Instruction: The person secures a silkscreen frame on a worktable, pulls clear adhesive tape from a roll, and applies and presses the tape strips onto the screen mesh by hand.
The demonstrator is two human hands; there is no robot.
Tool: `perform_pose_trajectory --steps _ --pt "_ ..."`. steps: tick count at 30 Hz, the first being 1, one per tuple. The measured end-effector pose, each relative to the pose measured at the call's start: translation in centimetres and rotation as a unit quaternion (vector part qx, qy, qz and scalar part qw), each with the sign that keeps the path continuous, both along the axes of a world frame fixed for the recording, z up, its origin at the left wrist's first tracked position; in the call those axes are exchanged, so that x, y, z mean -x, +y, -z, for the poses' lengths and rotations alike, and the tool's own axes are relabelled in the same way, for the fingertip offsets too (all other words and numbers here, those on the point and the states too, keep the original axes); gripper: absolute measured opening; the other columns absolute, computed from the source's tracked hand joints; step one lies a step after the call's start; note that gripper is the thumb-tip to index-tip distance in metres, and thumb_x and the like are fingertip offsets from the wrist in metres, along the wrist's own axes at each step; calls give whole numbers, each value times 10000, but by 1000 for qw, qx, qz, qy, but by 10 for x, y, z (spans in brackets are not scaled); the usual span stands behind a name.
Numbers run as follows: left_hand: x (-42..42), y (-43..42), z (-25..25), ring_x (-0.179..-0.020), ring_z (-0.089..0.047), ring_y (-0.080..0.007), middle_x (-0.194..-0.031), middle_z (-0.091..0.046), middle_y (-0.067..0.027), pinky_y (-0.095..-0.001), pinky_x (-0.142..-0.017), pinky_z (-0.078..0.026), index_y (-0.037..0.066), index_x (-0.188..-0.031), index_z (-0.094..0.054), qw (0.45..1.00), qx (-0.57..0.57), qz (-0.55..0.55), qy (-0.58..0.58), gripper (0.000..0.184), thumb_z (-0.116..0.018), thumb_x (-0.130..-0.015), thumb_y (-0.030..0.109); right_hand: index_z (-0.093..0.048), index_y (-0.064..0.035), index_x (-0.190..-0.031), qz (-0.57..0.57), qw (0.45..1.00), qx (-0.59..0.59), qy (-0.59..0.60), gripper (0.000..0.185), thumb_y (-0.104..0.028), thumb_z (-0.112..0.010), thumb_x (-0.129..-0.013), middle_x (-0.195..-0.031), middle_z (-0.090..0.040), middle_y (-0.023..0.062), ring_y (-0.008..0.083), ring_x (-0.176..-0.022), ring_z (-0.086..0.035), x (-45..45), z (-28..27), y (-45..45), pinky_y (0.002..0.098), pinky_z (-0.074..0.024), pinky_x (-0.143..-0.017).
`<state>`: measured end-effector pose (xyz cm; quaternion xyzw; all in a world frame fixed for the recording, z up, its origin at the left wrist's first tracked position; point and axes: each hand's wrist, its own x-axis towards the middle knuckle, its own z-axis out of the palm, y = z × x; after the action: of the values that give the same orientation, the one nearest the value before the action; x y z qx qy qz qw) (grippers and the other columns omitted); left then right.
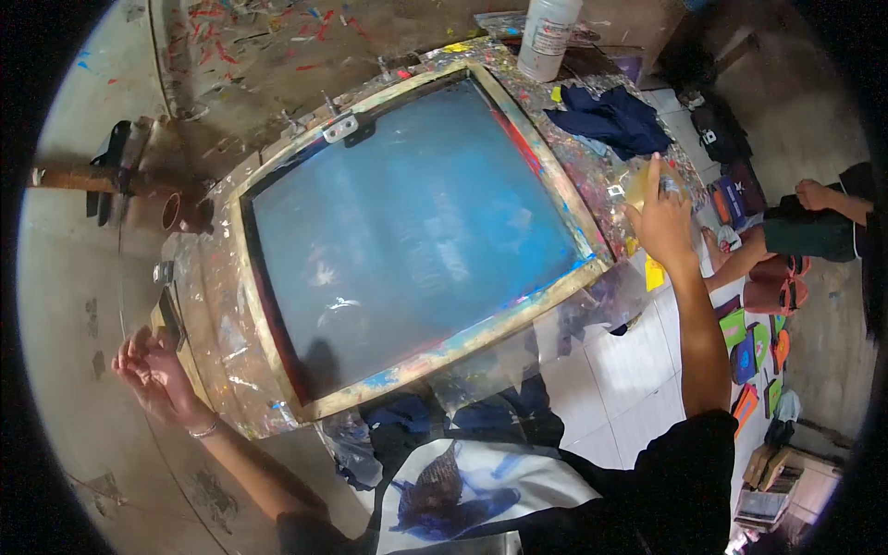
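A wooden-framed printing screen point(435, 250) with blue-grey mesh lies tilted on a paint-stained table. Paint smears mark its pale frame, and a metal hinge clamp point(340, 129) grips the far side. Past the screen's right edge, my right hand point(664, 222) is around a yellowish translucent object point(638, 188), its index finger stretched out; the exact kind is unclear. A crumpled dark blue cloth point(615, 120) lies just beyond those fingertips. My left hand point(157, 375) is raised off the table's left edge, fingers loosely bent and apart, holding nothing.
A white plastic container point(548, 39) stands at the table's far right. Another person's hand point(814, 194) and leg show at right. Colourful flat items point(754, 347) and reddish sandals point(777, 285) lie on the tiled floor. A pipe point(102, 178) juts from the left.
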<state>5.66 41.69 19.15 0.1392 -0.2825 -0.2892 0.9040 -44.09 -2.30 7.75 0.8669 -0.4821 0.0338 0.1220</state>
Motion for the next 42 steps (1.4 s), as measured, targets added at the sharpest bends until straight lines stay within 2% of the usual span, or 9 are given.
perform_pose_trajectory --steps 1,4,10,23,26,28,32,38,42 --pt "5 -12 -2 -971 -467 -168 -943 -484 12 -470 -1013 -311 91 -997 -564 1000 13 20 -1 47 -582 -966 60 -197 25 -1520 -27 995 99 -14 942 -351 -727 -839 -1105 -641 252 398 -1028 -620 -1 -11 4 456 -477 -872" --pt "11 -29 2 -1009 -452 -173 -956 -486 0 -439 -958 -309 95 -968 -553 999 22 22 2 50 -569 -966 48 -427 25 -1426 -168 950 -40 -259 791 -299 -757 -785 -1343 -528 225 380 -1236 -499 -22 -96 63 473 -397 -1014" --pt "13 -67 2 -983 -421 -197 -955 -458 -29 -415 -970 -304 75 -929 -516 995 47 65 58 55 -514 -977 49 -751 -73 -957 -508 616 -314 -514 181 -198 -633 -899 -1037 -712 13 183 -858 -631 -64 -170 193 292 -532 -617" --pt "-18 -58 -9 -955 -439 -202 -930 -484 -61 -397 -958 -335 16 -969 -545 997 -47 65 -14 79 -483 -1001 53 -722 1 -1046 -500 513 -332 -614 231 -68 -740 -827 -930 -698 117 213 -938 -643 -80 -120 201 335 -536 -686" --pt "-47 -63 -9 -960 -499 -216 -963 -555 -87 -398 -987 -376 -5 -1047 -590 992 -117 -32 28 121 -530 -992 84 -747 -20 -1038 -319 622 -379 -606 228 -111 -758 -830 -1000 -699 133 203 -810 -662 -81 -88 218 309 -533 -673" --pt "-32 -105 -15 -930 -563 -210 -1001 -621 -91 -375 -965 -438 9 -1141 -621 933 -240 -263 53 207 -599 -963 112 -653 32 -1217 -179 508 -562 -628 334 -67 -650 -898 -1193 -601 139 158 -898 -590 -84 -63 233 281 -487 -797" --pt "-107 -134 34 -977 -616 -161 -1092 -670 -74 -285 -817 -499 28 -1188 -625 936 -335 -64 -86 287 -677 -923 126 -322 -32 -1524 -92 245 -732 -629 715 -18 -640 -884 -1364 -429 124 142 -1066 -468 -89 -4 270 285 -430 -916" --pt "-94 -237 115 -828 -649 -126 -935 -714 -86 -241 -732 -491 -46 -1144 -582 818 -498 -143 -248 419 -792 -819 115 165 -277 -1559 -97 71 -848 -517 1161 -141 -747 -853 -1329 -494 190 182 -978 -553 -101 31 317 313 -463 -876" --pt "-67 -277 153 -759 -671 -118 -857 -731 -115 -222 -653 -502 -34 -1078 -578 816 -507 -110 -255 358 -782 -787 16 182 -361 -1541 -75 20 -862 -500 1226 -175 -793 -822 -1325 -489 218 213 -988 -566 -107 41 333 332 -461 -868"
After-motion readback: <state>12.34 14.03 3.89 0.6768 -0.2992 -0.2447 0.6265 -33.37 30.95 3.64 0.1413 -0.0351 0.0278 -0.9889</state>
